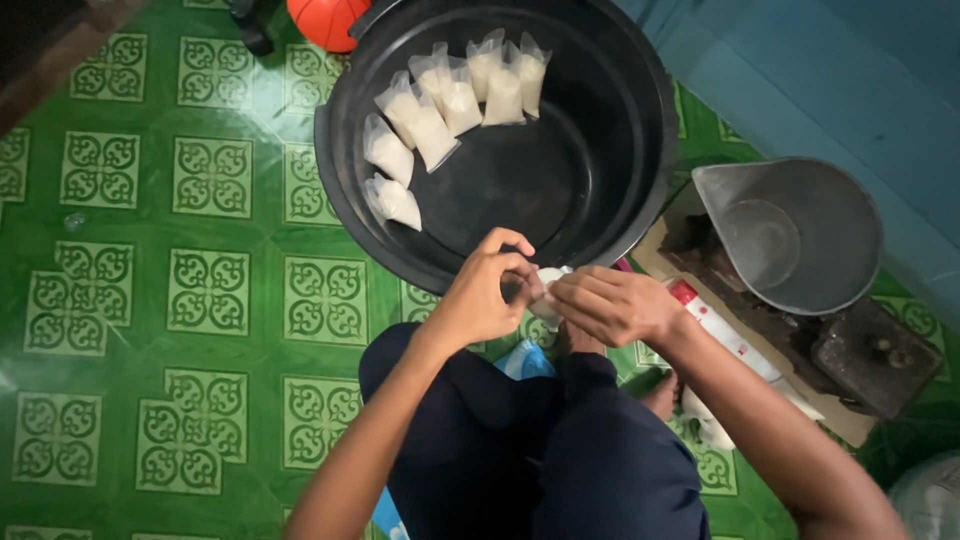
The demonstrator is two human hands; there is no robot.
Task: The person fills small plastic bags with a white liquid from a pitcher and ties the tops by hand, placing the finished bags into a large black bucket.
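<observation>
- Small white bag [548,296], centre of frame, pinched between left hand [483,295] and right hand [612,305], both grips closed on its neck.
- Could slip and spill onto green floor [210,290] if loosened.
- Might miss black basin [600,130] above.

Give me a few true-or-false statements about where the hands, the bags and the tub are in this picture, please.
1. Both hands, left hand and right hand, meet on one small bag. True.
2. The black tub is filled to the brim with bags. False: a few filled bags lie along its far-left side; most of its bottom is bare.
3. The floor has green patterned tiles. True.
4. The grey scoop pan lies inside the tub. False: it sits on a scale to the person's right, outside the tub.
</observation>
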